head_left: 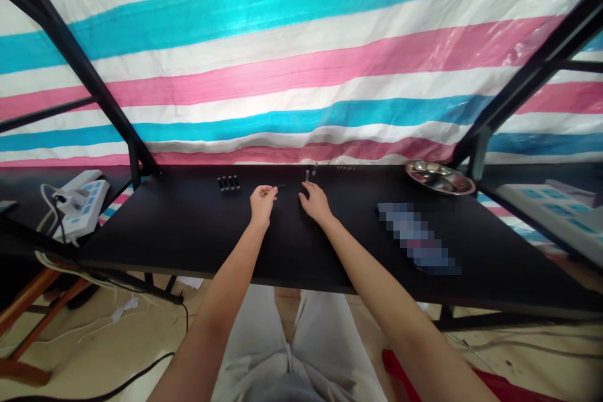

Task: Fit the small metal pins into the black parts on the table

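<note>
1. Trousers [325, 333], one pair, pale grey; worn by the person, below the table's front edge.
2. Red object [400, 370], partly hidden by the right forearm; kind cannot be told.
3. Table [320, 257], black top, spanning the middle of the view.
4. Pixelated item [414, 235], elongated, bluish; lying aslant on the table, right of the right forearm; detail obscured.
5. Power strips, two, white with blue: one [92, 204] at left with a plug and cables, one [551, 207] at right; both beyond the table's ends.
6. Left hand [262, 203], palm inward over the table; thumb and fingers brought together in a pinch, gripping item 7 at the tips.
7. Dark piece [281, 186], small and slim; projecting from the left fingertips toward the right hand.
8. Right hand [315, 203], back upward; thumb parted from the bent fingers, fingertips at item 10. Whether they grip it cannot be told.
9. Dark cylinders [226, 184], four, pale-topped, in a row left of the left hand.
10. Slim upright piece [308, 175], greyish, just beyond the right fingertips.
11. Metal dish [438, 176], shiny, oval in view; at the table's far right corner.
12. Short greyish piece [315, 168], just beyond and right of item 10.
13. Small silvery pieces [344, 169], in a row near the rear edge.
14. Striped sheet [301, 69], blue, pink and white; hanging behind the table.
</note>
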Motion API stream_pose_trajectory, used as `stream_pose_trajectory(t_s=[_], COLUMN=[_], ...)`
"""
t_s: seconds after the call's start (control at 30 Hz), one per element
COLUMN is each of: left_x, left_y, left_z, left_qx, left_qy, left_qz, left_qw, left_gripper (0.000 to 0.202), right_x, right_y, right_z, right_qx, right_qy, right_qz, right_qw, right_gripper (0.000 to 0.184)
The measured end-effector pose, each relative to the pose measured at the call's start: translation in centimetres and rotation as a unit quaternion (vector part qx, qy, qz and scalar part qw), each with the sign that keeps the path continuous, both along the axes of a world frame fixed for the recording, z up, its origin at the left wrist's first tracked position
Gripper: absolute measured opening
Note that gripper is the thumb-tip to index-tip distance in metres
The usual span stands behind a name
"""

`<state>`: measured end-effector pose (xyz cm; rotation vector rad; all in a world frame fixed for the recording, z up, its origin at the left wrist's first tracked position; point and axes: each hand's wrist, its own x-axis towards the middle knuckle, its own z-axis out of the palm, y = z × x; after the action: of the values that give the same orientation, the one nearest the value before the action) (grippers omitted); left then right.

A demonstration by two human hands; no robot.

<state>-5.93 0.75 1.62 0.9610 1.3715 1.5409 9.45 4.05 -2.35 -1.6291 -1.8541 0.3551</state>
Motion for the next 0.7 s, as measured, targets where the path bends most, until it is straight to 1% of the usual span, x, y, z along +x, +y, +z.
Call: stream_pose_trajectory(t_s=[0.13,0.2,0.3,0.4,0.53,0.6,0.7], left_x=[0.0,0.0,0.1,0.2,0.3,0.4,0.4], left_y=[-0.1,-0.1,-0.2,-0.3,-0.3,-0.3,-0.4], left_z=[-0.1,-0.1,-0.1,-0.2,-0.2,-0.1,-0.1], left_qx=[-0.004,-0.004,-0.005,-0.007,-0.003,-0.002,0.005], left_qy=[0.007,0.008,0.01,0.009,-0.001,-0.005,-0.007], left_qz=[-0.006,-0.007,-0.008,-0.013,-0.016,-0.016,-0.023], left_qw=[1.0,1.0,1.0,1.0,1.0,1.0,1.0], left_gripper=[0.012,0.012,0.011,0.012,0.011,0.012,0.012], right_x=[0.2,0.1,-0.1,-0.1,0.1,0.3,0.4], right_y=[-1.0,-1.4,-1.8,-1.8,-1.3,-0.9,-0.7], right_z=[0.7,1.2,1.6,1.6,1.4,1.4,1.4], right_qx=[0.102,0.135,0.164,0.181,0.183,0.169,0.146], right_qy=[0.114,0.153,0.218,0.297,0.405,0.441,0.463], right_qz=[0.023,0.025,0.015,-0.01,-0.03,-0.014,0.02], right_qw=[0.988,0.979,0.962,0.937,0.896,0.881,0.874], right_gripper=[0.036,0.03,0.021,0.016,0.016,0.018,0.023])
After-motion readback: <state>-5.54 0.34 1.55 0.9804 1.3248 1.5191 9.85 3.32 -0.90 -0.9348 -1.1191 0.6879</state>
